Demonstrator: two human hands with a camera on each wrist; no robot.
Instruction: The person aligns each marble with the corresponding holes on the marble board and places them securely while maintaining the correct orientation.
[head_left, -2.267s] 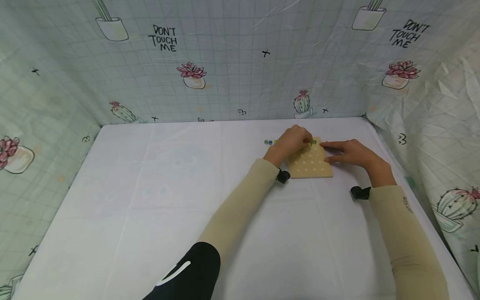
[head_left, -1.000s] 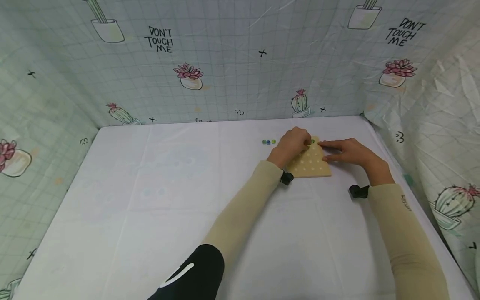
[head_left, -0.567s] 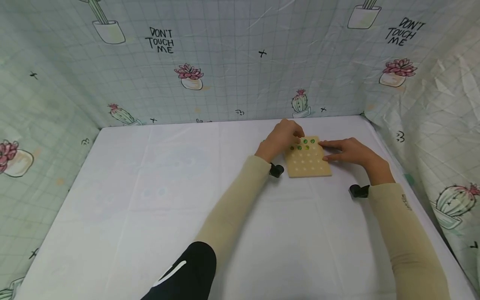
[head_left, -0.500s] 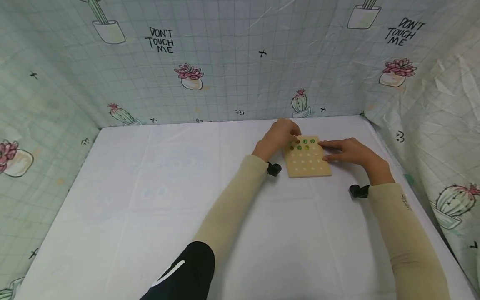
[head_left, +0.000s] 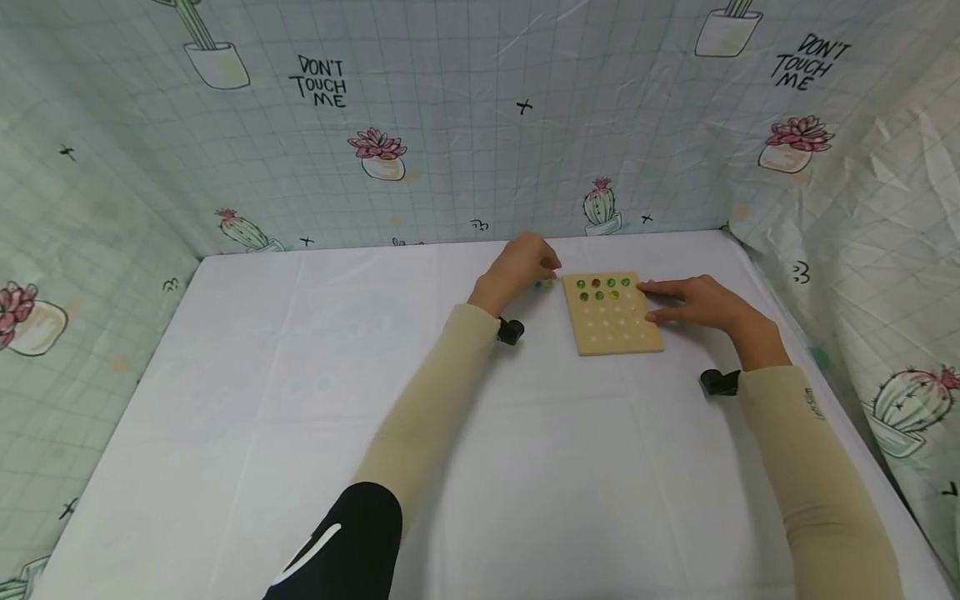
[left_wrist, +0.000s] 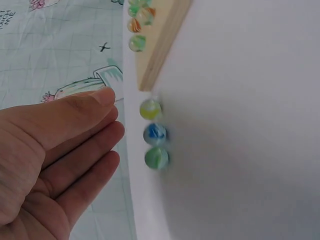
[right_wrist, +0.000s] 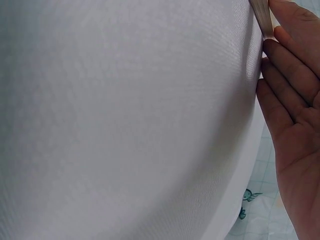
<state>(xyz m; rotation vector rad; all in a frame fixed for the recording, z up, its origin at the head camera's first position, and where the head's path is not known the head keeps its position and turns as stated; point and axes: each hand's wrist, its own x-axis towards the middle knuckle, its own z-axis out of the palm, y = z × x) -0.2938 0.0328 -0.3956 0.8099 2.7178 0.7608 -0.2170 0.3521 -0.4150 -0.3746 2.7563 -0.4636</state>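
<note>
A square wooden board with rows of round hollows lies at the back right of the table. Several glass marbles sit in its two far rows. Left of the board, three loose marbles stand in a line: a yellow one, a blue one and a green one. My left hand hovers beside them, fingers loosely bent and holding nothing; in the head view it partly covers them. Against the board's right edge, my right hand rests with thumb and forefinger stretched out.
White cloth covers the table. A printed curtain hangs along its back and both sides, close behind the board and marbles. Each wrist carries a small black camera, such as the left camera.
My left hand has drawn back leftward from over the board to the loose marbles, uncovering the marbles in the far rows. The right hand and the board stay almost in place.
</note>
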